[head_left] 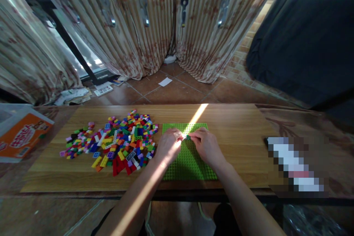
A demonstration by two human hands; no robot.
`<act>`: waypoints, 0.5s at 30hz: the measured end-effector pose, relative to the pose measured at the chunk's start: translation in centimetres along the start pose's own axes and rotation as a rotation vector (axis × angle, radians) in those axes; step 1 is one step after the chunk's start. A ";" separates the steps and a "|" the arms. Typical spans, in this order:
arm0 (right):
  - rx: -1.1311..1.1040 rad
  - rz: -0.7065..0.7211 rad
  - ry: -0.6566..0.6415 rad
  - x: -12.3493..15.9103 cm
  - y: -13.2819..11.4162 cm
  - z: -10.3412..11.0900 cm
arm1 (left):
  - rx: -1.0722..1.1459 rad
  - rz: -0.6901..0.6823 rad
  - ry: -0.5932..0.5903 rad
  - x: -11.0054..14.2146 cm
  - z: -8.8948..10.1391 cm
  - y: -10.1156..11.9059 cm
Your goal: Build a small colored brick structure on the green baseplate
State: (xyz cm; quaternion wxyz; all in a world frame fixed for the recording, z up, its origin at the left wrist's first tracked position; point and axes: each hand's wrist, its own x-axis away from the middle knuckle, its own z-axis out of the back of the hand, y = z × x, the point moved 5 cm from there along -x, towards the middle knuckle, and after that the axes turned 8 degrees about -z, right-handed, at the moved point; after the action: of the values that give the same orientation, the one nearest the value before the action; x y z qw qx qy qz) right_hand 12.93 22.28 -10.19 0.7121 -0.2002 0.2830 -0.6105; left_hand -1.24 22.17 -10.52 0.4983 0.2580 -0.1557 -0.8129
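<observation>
A green studded baseplate (190, 166) lies on the wooden board. Over its upper half, the fingertips of both hands meet in a pinch. My right hand (207, 144) is closed, with a small dark green toy brick (188, 137) at its thumb and fingertips. Close against that brick, my left hand (170, 143) is closed too; a pale bit shows at its fingertips in the bright sunlight, but I cannot make out what it grips. To the left of the plate spreads a pile of mixed colourful toy bricks (121, 142).
The wooden board (238, 129) carries the plate and the pile. An orange-labelled plastic box (23, 136) stands at the far left. On the right lies a pixelated object (294, 164). Beyond the board are curtains (129, 37) and papers (73, 96) on the tiled floor.
</observation>
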 end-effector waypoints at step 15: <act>0.066 -0.046 -0.004 -0.1 1.3 -0.4 | 0.076 0.040 0.111 0.5 -0.2 -0.6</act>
State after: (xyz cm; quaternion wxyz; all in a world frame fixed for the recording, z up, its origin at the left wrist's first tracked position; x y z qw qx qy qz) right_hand 13.69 22.59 -11.32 0.7047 -0.1841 0.2565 -0.6354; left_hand -1.71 22.02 -11.12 0.5121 0.3183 -0.1638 -0.7808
